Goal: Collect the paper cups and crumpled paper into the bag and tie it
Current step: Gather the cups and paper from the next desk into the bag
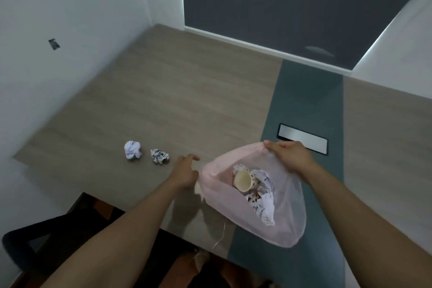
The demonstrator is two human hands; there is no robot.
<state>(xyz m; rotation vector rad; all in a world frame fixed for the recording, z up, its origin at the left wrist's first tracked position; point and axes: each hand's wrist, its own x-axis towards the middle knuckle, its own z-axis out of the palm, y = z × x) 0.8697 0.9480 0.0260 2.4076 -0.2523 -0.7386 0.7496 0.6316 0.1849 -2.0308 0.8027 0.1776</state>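
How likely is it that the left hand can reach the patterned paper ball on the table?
Probably yes. The left hand is just right of the patterned paper ball, with only bare table between them. The right hand holds the bag, off to the other side.

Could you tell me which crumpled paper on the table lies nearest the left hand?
The dark-printed ball, nearer the left hand than the plain white ball.
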